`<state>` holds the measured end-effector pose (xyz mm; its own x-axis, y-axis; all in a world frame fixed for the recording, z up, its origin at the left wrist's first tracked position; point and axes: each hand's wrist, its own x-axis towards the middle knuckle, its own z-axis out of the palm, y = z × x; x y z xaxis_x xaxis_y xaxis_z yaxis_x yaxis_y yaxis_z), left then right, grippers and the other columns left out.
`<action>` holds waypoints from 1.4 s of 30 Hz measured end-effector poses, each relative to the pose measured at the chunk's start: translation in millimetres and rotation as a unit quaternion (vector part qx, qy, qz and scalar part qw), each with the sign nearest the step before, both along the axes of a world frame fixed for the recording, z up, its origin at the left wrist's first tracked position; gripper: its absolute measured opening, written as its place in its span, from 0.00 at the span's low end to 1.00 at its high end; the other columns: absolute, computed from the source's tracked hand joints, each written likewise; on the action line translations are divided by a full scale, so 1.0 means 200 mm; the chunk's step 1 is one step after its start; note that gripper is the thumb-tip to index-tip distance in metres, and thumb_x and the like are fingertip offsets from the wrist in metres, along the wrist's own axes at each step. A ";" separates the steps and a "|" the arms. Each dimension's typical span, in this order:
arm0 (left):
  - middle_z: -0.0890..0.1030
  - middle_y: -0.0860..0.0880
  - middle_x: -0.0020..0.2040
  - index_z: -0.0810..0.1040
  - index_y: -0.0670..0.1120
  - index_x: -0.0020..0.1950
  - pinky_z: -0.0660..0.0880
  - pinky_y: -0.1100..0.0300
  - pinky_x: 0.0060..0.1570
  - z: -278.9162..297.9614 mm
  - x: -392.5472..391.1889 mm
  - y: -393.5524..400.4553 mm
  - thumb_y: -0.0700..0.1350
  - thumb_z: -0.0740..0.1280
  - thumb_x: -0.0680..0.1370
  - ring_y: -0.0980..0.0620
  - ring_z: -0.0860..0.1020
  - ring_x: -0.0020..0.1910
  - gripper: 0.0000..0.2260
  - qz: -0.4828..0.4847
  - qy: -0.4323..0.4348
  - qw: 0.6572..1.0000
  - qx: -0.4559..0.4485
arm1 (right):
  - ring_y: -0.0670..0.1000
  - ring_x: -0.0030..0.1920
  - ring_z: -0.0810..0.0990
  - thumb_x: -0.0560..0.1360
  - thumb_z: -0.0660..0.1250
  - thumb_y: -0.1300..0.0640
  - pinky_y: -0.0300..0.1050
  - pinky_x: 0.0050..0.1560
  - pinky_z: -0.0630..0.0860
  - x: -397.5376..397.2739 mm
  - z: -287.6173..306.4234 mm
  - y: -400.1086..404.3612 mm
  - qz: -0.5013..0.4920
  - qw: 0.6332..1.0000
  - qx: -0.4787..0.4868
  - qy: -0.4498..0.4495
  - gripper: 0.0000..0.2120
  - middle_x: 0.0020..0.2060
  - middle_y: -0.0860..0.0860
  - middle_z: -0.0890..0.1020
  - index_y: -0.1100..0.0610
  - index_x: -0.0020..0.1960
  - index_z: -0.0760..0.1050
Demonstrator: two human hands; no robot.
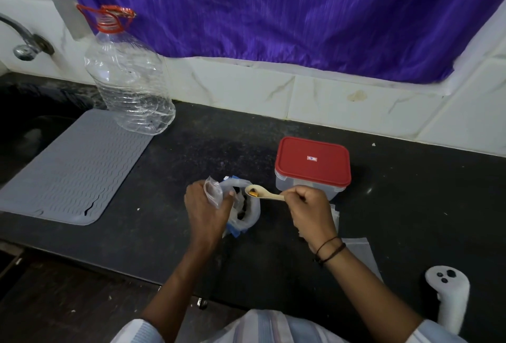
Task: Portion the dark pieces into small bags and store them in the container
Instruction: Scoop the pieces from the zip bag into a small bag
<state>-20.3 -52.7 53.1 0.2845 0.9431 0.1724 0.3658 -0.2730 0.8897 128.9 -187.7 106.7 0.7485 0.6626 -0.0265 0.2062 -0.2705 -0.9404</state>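
Gripping a small bag [213,192], left hand [206,212], right hand [310,209] pinching spoon [264,194], red-lidded container [312,166], label perhaps unreadable

Pretty clearly a home kitchen: dark stone surface [191,134] along a white tiled wall [342,101], with a tap [26,41] over a sink at the far left. There's a grey ribbed drying mat [74,164], a big clear plastic bottle [126,74], and a purple curtain [273,8] hanging above.
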 end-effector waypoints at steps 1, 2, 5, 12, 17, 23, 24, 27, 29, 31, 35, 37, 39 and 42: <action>0.71 0.52 0.53 0.71 0.51 0.56 0.75 0.54 0.51 0.01 0.00 -0.01 0.48 0.77 0.72 0.49 0.74 0.55 0.18 0.000 0.001 1.000 0.010 | 0.47 0.26 0.70 0.75 0.64 0.59 0.46 0.30 0.67 0.00 0.03 0.01 0.006 1.000 0.008 0.002 0.14 0.22 0.45 0.73 0.50 0.33 0.81; 0.71 0.53 0.52 0.70 0.52 0.55 0.75 0.54 0.50 0.02 -0.01 -0.01 0.47 0.77 0.72 0.49 0.74 0.54 0.19 -0.001 0.003 1.000 0.023 | 0.47 0.26 0.69 0.75 0.64 0.59 0.47 0.30 0.66 -0.01 0.06 0.02 0.012 1.000 0.015 0.004 0.14 0.22 0.45 0.72 0.49 0.33 0.80; 0.74 0.51 0.50 0.71 0.52 0.53 0.76 0.56 0.47 0.07 -0.01 -0.04 0.48 0.77 0.72 0.54 0.75 0.50 0.17 -0.021 0.022 0.998 0.063 | 0.47 0.26 0.69 0.75 0.64 0.58 0.46 0.30 0.65 -0.04 0.13 0.06 0.040 0.999 0.025 0.002 0.12 0.22 0.45 0.73 0.51 0.36 0.82; 0.69 0.63 0.41 0.70 0.54 0.48 0.67 0.73 0.37 0.16 0.00 -0.09 0.44 0.77 0.73 0.68 0.74 0.41 0.16 -0.056 0.046 0.992 0.102 | 0.41 0.26 0.72 0.76 0.65 0.60 0.32 0.27 0.65 -0.11 0.22 0.13 0.108 0.986 -0.039 -0.120 0.10 0.24 0.42 0.76 0.56 0.41 0.83; 0.72 0.64 0.39 0.69 0.61 0.44 0.74 0.73 0.44 0.18 0.01 -0.13 0.39 0.78 0.69 0.70 0.77 0.44 0.22 -0.091 0.022 0.991 0.100 | 0.47 0.33 0.76 0.75 0.67 0.58 0.39 0.32 0.63 -0.20 0.29 0.15 0.210 0.887 -0.107 -0.398 0.04 0.34 0.48 0.78 0.56 0.43 0.80; 0.78 0.56 0.47 0.70 0.53 0.54 0.74 0.61 0.41 0.11 -0.01 -0.09 0.49 0.75 0.72 0.58 0.79 0.45 0.17 -0.060 0.013 0.998 0.023 | 0.51 0.34 0.73 0.68 0.74 0.63 0.44 0.29 0.69 -0.20 0.19 0.15 0.256 0.761 0.001 -0.595 0.10 0.37 0.50 0.78 0.56 0.49 0.82; 0.79 0.55 0.47 0.70 0.53 0.55 0.75 0.60 0.41 0.12 -0.02 -0.08 0.49 0.75 0.72 0.56 0.79 0.45 0.17 -0.053 -0.002 0.998 0.015 | 0.50 0.35 0.72 0.71 0.72 0.63 0.44 0.30 0.67 -0.19 0.19 0.14 0.245 0.755 0.021 -0.608 0.07 0.37 0.50 0.78 0.57 0.49 0.82; 0.80 0.53 0.49 0.71 0.51 0.57 0.77 0.57 0.43 0.11 -0.05 -0.04 0.50 0.75 0.74 0.56 0.80 0.47 0.17 -0.026 -0.025 0.999 -0.009 | 0.49 0.35 0.71 0.77 0.66 0.61 0.42 0.32 0.65 -0.17 0.19 0.14 0.207 0.759 0.054 -0.614 0.07 0.37 0.51 0.77 0.58 0.51 0.82; 0.79 0.54 0.50 0.71 0.50 0.58 0.76 0.59 0.44 0.10 -0.07 -0.01 0.49 0.75 0.74 0.56 0.79 0.48 0.18 -0.006 -0.022 1.000 -0.021 | 0.50 0.33 0.73 0.79 0.63 0.59 0.42 0.31 0.68 -0.15 0.18 0.14 0.165 0.817 0.052 -0.550 0.08 0.36 0.51 0.78 0.58 0.52 0.81; 0.77 0.54 0.49 0.70 0.50 0.57 0.77 0.59 0.44 0.10 -0.09 0.02 0.46 0.75 0.74 0.55 0.79 0.49 0.18 0.025 -0.026 0.998 -0.051 | 0.50 0.32 0.74 0.79 0.62 0.58 0.47 0.29 0.71 -0.11 0.16 0.16 0.119 0.894 0.026 -0.432 0.09 0.35 0.51 0.79 0.57 0.50 0.80; 0.76 0.50 0.51 0.70 0.50 0.54 0.80 0.46 0.50 0.04 -0.11 0.11 0.50 0.76 0.72 0.49 0.78 0.50 0.18 0.065 0.003 0.992 -0.110 | 0.48 0.30 0.74 0.78 0.63 0.56 0.48 0.29 0.70 -0.06 0.04 0.19 0.143 0.927 -0.120 -0.325 0.06 0.31 0.49 0.77 0.54 0.46 0.79; 0.77 0.48 0.53 0.69 0.51 0.55 0.80 0.44 0.52 0.02 -0.11 0.14 0.52 0.76 0.72 0.48 0.79 0.51 0.19 0.050 0.020 0.986 -0.155 | 0.48 0.33 0.76 0.78 0.63 0.55 0.45 0.32 0.72 -0.08 -0.01 0.20 0.163 0.921 -0.165 -0.312 0.07 0.34 0.49 0.79 0.53 0.46 0.79; 0.78 0.48 0.54 0.68 0.51 0.57 0.80 0.44 0.53 0.01 -0.09 0.14 0.51 0.76 0.72 0.48 0.79 0.52 0.20 0.042 0.024 0.981 -0.189 | 0.49 0.37 0.78 0.79 0.61 0.54 0.44 0.35 0.72 -0.11 -0.05 0.21 0.161 0.902 -0.199 -0.347 0.08 0.37 0.50 0.80 0.54 0.46 0.77; 0.78 0.51 0.51 0.68 0.50 0.58 0.80 0.50 0.51 0.01 -0.04 0.16 0.48 0.76 0.73 0.50 0.79 0.51 0.20 0.033 0.020 0.976 -0.212 | 0.50 0.39 0.78 0.80 0.60 0.55 0.43 0.35 0.70 -0.15 -0.08 0.26 0.164 0.881 -0.210 -0.391 0.07 0.41 0.50 0.80 0.54 0.47 0.76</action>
